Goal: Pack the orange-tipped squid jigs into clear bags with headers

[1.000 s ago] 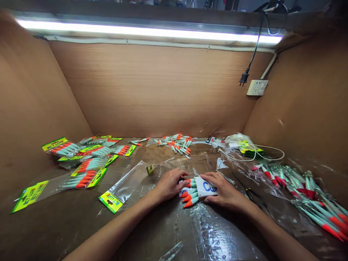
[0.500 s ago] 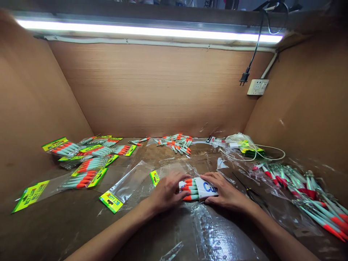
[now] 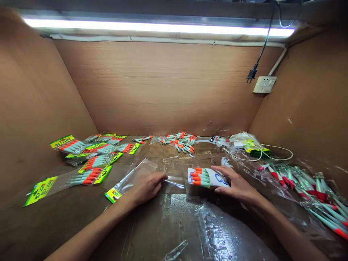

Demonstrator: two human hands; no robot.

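My right hand grips a white holder with blue marker writing, its thumb and fingers around the right end. Side by side in the holder lie several fishing lures, pale green with orange tips pointing left. To the left, my left hand is closed, pinching a clear plastic bag whose clear end stretches toward the holder. Beneath and behind that hand lies another clear bag with a yellow-green header card.
Packed lure bags are piled at left. Loose orange-tipped lures lie at the back, more lures at right. A white cord loops near yellow header cards. A black plug hangs by the wall socket.
My left hand has left the lures and moved left, now with a clear bag in its fingers. The holder has shifted slightly right and up, still in my right hand. The view has moved a little.
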